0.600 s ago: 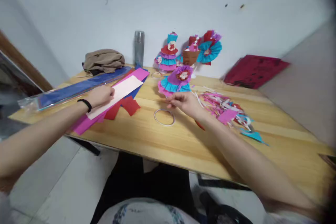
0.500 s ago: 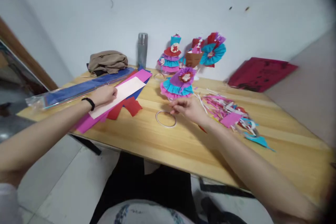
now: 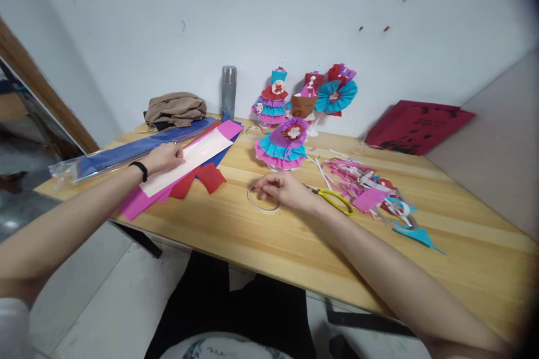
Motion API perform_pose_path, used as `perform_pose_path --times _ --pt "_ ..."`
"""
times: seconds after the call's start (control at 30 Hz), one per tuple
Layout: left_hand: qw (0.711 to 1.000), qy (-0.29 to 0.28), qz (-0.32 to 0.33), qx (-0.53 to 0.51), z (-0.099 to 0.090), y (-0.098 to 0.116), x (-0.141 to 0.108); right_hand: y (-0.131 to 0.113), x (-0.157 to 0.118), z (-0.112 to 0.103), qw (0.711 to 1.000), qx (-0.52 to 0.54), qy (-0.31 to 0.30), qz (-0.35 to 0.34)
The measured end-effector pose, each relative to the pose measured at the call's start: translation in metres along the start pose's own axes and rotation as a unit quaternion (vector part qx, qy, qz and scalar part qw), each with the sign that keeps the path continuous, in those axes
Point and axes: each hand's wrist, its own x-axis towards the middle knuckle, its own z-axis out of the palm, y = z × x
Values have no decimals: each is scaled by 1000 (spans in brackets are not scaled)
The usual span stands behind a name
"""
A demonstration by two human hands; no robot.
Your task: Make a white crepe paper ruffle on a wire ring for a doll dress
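My left hand [image 3: 165,157] rests closed on a cream paper strip [image 3: 206,150], which lies over a magenta sheet [image 3: 133,206]; what its fingers hold, if anything, is hidden. A thin white ring [image 3: 264,210] lies flat on the table. Over its upper rim is my right hand [image 3: 280,186], fingertips bent together and covering part of the ring; I cannot tell whether they grip it. Yellow-handled scissors [image 3: 339,202] lie just right of this wrist, blades partly hidden. Red paper pieces [image 3: 211,178] lie between the two hands.
Ruffled paper dresses [image 3: 281,146] on small stands and a grey flask [image 3: 228,92] stand toward the wall. Paper scraps [image 3: 362,179] are heaped at right, before a dark red bag [image 3: 416,126]. Brown cloth [image 3: 177,107] and a plastic-wrapped blue roll [image 3: 126,152] lie at left.
My right hand has moved left and down to the white ring, uncovering the yellow scissors. My left hand stays on the cream strip. The view has tilted up slightly.
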Motion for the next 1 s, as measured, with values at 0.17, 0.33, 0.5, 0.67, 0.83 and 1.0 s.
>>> perform_pose_path --times 0.17,0.33,0.5,0.67,0.83,1.0 --pt "993 100 45 -38 -40 32 -21 -44 -14 -9 976 -161 68 -133" --pt "952 -63 296 -33 -65 105 -66 -101 -32 -14 907 -283 109 -292" --pt "887 -64 446 -99 -65 161 -67 -110 -29 -28 985 -61 -19 -162" --pt "883 -7 458 -104 -69 188 -34 -91 -28 -65 998 46 -31 -20" --pt "892 -24 439 -105 -63 193 3 -87 -44 -101 999 13 40 24" --pt "900 -125 360 -210 -59 185 24 -93 -60 -122 997 -5 -19 80"
